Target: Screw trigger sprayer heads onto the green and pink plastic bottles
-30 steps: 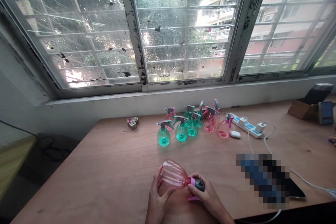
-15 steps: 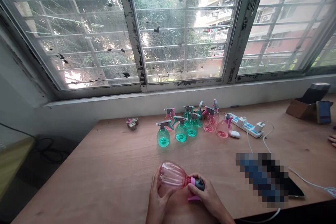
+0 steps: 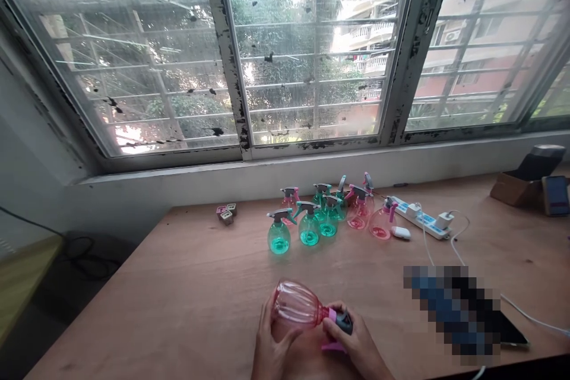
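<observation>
A pink translucent spray bottle (image 3: 297, 307) lies on its side in both my hands, just above the wooden table (image 3: 187, 285) near its front edge. My left hand (image 3: 271, 349) cups the round body from below, fingers wrapped around it. The fingers of my right hand (image 3: 355, 347) are closed on the grey and pink trigger head (image 3: 342, 323) at the bottle's right end.
Several green and pink spray bottles (image 3: 327, 217) stand grouped at the back of the table. A white power strip (image 3: 423, 218) with cables lies to their right. Small cubes (image 3: 226, 212) sit back left; a cardboard box (image 3: 512, 187) and a phone (image 3: 556, 195) sit far right.
The view has shifted slightly; my hands and the pink bottle sit a little lower and further right in the picture. My grip looks the same. The other person's fingers at the right edge are gone.
</observation>
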Available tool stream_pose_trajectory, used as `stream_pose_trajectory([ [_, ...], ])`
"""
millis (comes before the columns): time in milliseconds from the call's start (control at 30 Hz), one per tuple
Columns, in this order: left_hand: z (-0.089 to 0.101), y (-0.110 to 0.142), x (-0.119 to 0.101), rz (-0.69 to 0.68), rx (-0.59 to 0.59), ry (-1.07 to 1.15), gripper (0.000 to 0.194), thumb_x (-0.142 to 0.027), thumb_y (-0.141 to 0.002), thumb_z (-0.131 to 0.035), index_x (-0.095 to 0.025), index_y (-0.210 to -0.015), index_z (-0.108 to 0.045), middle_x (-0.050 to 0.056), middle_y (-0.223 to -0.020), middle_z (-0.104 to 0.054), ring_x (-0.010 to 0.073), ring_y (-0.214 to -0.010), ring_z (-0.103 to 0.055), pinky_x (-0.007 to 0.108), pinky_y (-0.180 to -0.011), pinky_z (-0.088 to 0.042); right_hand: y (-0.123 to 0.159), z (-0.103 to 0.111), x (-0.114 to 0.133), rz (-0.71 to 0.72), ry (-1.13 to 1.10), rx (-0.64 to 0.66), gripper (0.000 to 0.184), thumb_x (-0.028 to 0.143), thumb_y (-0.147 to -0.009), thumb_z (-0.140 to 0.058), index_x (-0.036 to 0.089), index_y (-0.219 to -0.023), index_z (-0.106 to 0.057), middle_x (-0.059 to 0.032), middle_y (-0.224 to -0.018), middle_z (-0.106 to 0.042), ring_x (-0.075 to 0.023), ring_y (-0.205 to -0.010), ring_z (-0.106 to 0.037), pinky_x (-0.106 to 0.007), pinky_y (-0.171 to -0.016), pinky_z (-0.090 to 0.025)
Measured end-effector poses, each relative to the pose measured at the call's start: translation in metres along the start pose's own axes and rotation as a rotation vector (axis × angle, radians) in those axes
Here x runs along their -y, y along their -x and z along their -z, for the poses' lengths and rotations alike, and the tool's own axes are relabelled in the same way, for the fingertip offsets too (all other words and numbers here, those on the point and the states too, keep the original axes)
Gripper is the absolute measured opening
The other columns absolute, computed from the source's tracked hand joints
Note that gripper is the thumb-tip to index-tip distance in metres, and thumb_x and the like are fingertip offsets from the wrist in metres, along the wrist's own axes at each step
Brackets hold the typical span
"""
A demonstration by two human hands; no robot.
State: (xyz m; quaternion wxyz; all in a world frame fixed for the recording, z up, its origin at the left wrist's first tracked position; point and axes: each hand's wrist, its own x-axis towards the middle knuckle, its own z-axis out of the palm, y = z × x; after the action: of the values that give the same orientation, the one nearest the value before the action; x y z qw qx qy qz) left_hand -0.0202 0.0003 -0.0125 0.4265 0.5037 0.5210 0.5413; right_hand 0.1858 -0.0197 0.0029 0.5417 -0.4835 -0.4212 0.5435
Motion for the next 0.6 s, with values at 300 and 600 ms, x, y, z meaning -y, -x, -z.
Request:
stream_pose_trajectory([
  [300,0.0028,0.0015,-0.0033,0.016,0.104,0.067,0.068,-0.048,-0.081,-0.073,-0.023,-0.14,-0.051,0.015,-0.143,-0.06,0.0325,-0.135,-0.054,0.048,-0.113,-0.042,0.0022,-0.0014,-0.0016,0.036,-0.006,-0.056,0.046,0.058,-0.067,-0.082,0.017,-0.083,-0.07,-0.0011,-0.066,-0.065,-0.0202,-0.061,-0.062,-0.03,-0.051,-0.057],
  [600,0.0051,0.0007,-0.0086,0.005,0.093,0.018,0.069,-0.036,-0.071,-0.084,-0.025,-0.134,-0.058,0.012,-0.142,-0.061,0.033,-0.133,-0.055,0.047,-0.117,-0.038,-0.0012,0.0031,-0.0083,-0.018,-0.102,-0.049,0.048,0.058,-0.064,-0.085,0.019,-0.086,-0.069,-0.0012,-0.063,-0.066,-0.0208,-0.058,-0.063,-0.033,-0.052,-0.059],
])
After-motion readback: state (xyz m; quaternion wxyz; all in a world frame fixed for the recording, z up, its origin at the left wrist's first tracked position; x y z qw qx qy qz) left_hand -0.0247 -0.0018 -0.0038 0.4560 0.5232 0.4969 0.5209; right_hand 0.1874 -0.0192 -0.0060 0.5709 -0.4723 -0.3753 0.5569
